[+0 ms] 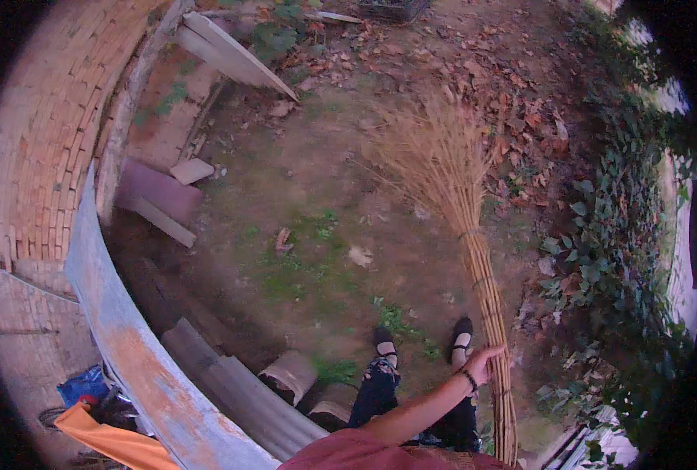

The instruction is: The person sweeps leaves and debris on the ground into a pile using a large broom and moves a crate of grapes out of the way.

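Observation:
My left hand (485, 364) is closed round the handle of a long twig broom (485, 290), right of my feet. The broom is a bundle of thin tan stalks bound in several places. Its bushy head (438, 149) fans out away from me, beside fallen brown leaves (528, 102). The handle runs down past my hand to the lower edge of the picture. My left forearm, with a dark bracelet at the wrist, crosses in front of my legs. My right hand does not show.
A rusty metal sheet (152, 360), grey corrugated panels (238, 384) and curved tiles (289, 376) lie at left. Boards (235, 59) lean near a brick surface (50, 141). Leafy plants (599, 227) line the right side. A dark crate (394, 9) sits at the far edge.

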### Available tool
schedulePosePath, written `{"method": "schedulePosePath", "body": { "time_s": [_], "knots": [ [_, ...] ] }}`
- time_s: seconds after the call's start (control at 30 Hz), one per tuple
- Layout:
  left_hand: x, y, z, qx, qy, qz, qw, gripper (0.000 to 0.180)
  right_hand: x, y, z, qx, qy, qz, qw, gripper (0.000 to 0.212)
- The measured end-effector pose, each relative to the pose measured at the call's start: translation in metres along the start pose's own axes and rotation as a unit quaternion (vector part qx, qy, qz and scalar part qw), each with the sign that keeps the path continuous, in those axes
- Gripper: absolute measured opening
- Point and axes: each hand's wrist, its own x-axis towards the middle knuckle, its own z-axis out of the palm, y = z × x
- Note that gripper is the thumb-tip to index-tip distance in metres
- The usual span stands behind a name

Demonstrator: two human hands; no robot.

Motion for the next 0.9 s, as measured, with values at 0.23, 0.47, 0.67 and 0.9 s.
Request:
{"method": "schedulePosePath", "body": {
  "time_s": [0.23,0.47,0.67,0.9],
  "knots": [
    [-0.063,0.081,-0.069,0.008,0.124,0.163,0.979,0.035,0.045,0.003,0.015,-0.094,-0.080,0.000,0.992,0.060],
    [-0.138,0.361,-0.090,0.227,0.519,0.401,0.720,0.017,0.170,-0.061,0.229,-0.209,-0.343,-0.160,0.902,0.047],
    [-0.205,0.540,-0.095,0.195,0.376,0.602,0.677,0.021,0.213,-0.183,0.426,0.022,-0.656,0.063,0.752,0.032],
    [-0.119,0.543,-0.048,0.545,0.560,0.319,0.536,0.040,0.210,-0.170,0.432,0.453,-0.600,0.230,0.618,0.035]
  ]
}}
